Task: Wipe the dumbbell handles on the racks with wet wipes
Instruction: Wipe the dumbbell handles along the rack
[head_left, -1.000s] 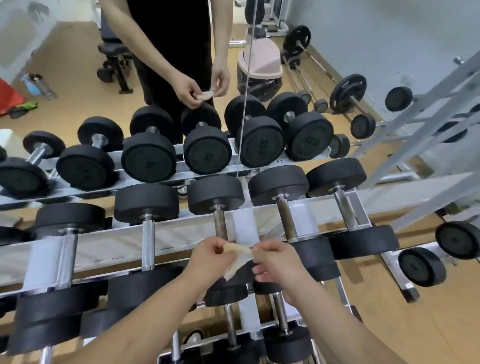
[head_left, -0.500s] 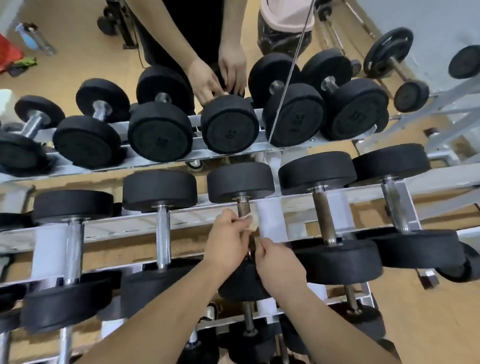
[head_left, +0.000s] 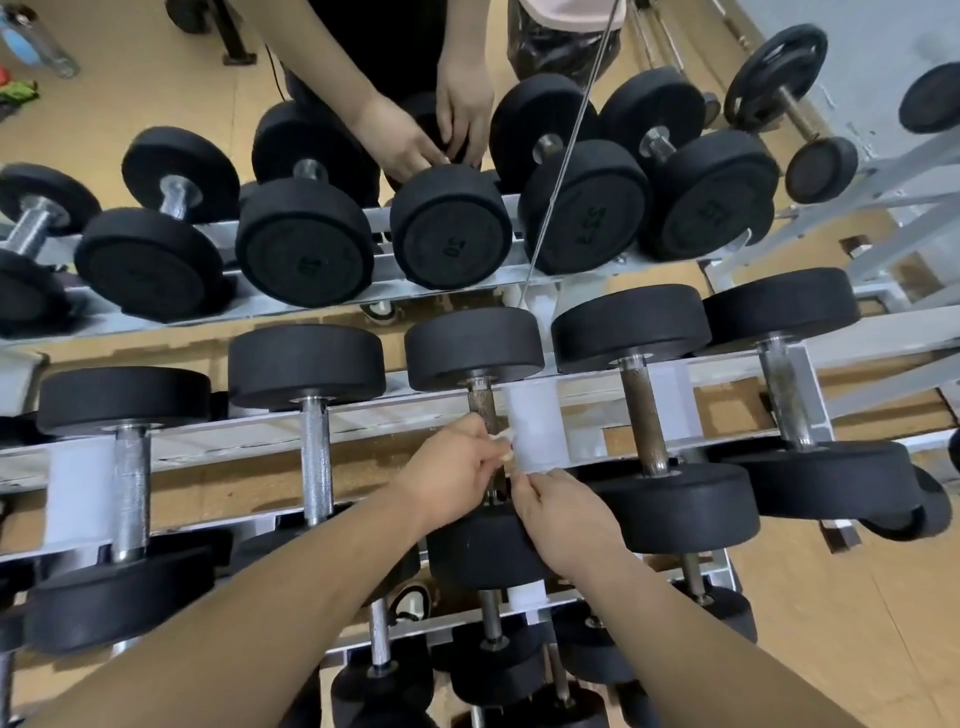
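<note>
Dumbbell handle (head_left: 482, 402): 3rd of 5 visible on the middle rack (head_left: 363, 421) tier, axis running straight away from the person. Left hand (head_left: 452, 465) pinches the wet wipe (head_left: 502, 440) against it mid-length. Right hand (head_left: 563, 517) curls at the near end; cannot tell what it grasps. Bare knurl lies beyond the left hand, toward the far head (head_left: 472, 348), so the stroke likely goes forward.

Pinched in the fingers (head_left: 485, 460), a thin whitish wet wipe (head_left: 502, 440) looks soft and limp. Just beyond them the dark knurled metal dumbbell handle (head_left: 480, 402) is dull and rough, and its round black head (head_left: 472, 345) is matt rubber. To their left a bright knurled steel handle (head_left: 317, 457) gleams. To their right is a smooth white plastic cradle (head_left: 532, 421).
</note>
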